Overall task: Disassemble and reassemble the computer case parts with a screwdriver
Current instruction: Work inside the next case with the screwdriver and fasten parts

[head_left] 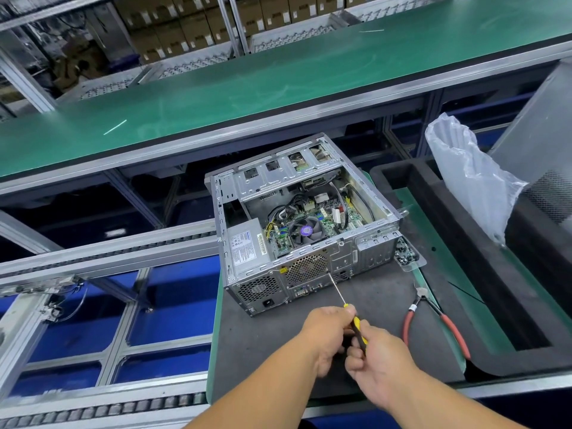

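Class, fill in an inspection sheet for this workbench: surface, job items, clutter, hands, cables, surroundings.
Surface: dark mat.
Job items: open computer case lying on its side; screwdriver tip at its rear panel.
Clutter: red-handled pliers; clear tray of screws; plastic bag.
Hands: left hand and right hand both grip the screwdriver handle.
Cables: bundled wiring inside the case.
Surroundings: green conveyor belt; stacked cartons behind.

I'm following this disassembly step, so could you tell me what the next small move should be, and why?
Probably turn the screwdriver to work the screw. Its tip already sits against the rear panel of the computer case beside the fan grille, and both the left hand and the right hand grip its handle.
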Demonstrator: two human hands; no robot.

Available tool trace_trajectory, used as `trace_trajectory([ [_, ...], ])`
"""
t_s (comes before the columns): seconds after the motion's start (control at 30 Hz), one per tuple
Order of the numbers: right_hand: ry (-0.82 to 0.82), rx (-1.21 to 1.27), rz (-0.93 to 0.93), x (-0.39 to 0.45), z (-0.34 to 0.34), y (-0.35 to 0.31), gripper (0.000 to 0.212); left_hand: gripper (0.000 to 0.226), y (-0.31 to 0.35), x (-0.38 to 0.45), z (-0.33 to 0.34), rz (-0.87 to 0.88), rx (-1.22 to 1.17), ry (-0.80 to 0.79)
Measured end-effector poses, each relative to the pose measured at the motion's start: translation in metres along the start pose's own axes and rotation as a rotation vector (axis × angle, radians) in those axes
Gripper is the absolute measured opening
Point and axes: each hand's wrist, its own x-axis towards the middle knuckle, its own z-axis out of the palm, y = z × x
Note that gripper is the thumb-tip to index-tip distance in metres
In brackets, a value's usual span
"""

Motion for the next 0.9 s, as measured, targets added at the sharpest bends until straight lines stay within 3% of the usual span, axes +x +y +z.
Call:
trace_trajectory([
  [0.1, -0.008, 0.083, 0.044, -0.002, 0.002, -0.002, 0.026, 0.022, -0.001, -0.001, 0.0, -0.018, -0.045, -0.013],
  [0.27, 0.003, 0.03, 0.021, -0.005, -0.001, 0.001, 0.032, 0.039, 0.004, -0.005, 0.012, -0.088, 0.028, 0.137],
  [0.43, 0.0, 0.088, -0.017, -0.004, 0.004, -0.002, 0.031, 0.027, 0.004, -0.008, 0.008, -0.087, -0.028, -0.027],
  [0.67, 0.048, 0.15, -0.007, -0.005, 0.007, 0.002, 0.043, 0.044, 0.002, 0.0, 0.019, -0.113, 0.093, 0.188],
  [0.8, 0.038, 0.208, -0.011, -0.009, 0.012, -0.002, 0.046, 0.033, -0.002, -0.004, 0.009, -0.079, 0.022, -0.048],
  [0.9, 0.031, 0.229, 0.0, -0.009, 0.011, -0.003, 0.05, 0.029, -0.002, -0.005, 0.006, -0.066, 0.059, -0.017],
])
